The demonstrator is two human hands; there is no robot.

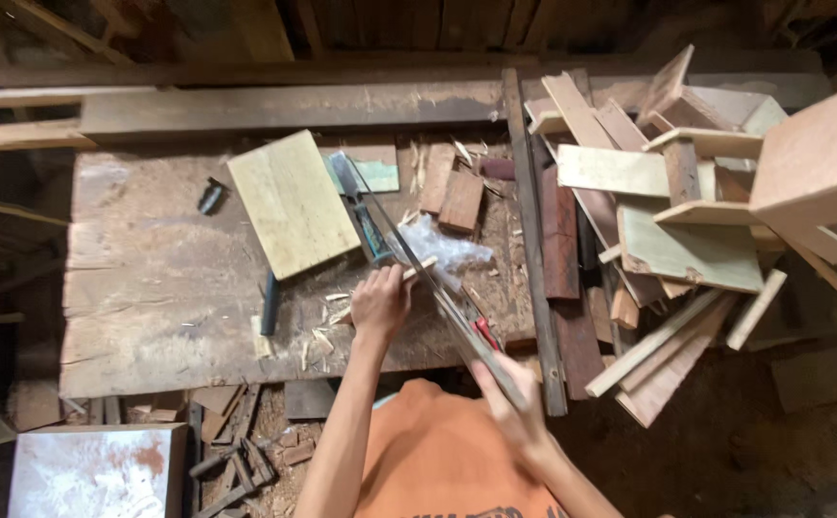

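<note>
- A small dark tool (211,196) lies on the worn wooden surface (150,288), well to the left of the left hand's fingers and farther from the person.
- A pale yellow board (292,201) lies flat up and to the left of those fingers; a dark blue rod (271,303) pokes out from under its near edge, just left of the hand.
- Wood chips (322,336) are scattered on the surface right beside the left hand, on its left.
- The left hand (380,302) presses down on a thin wooden strip (416,269), its fingers curled over the strip's near end.
- A handsaw (418,264) runs in a slant from beyond the left fingers down to the right hand; its blade crosses the strip just right of the left fingers.
- Crumpled clear plastic (442,245) lies just beyond the blade, right of the left fingers.
- The right hand (512,403) has its fingers wrapped shut around the saw's handle, blurred, near the surface's front edge.
- Two short reddish blocks (452,192) lie beyond the plastic.
- A heap of offcut boards (668,211) is piled well to the right of both hands.
</note>
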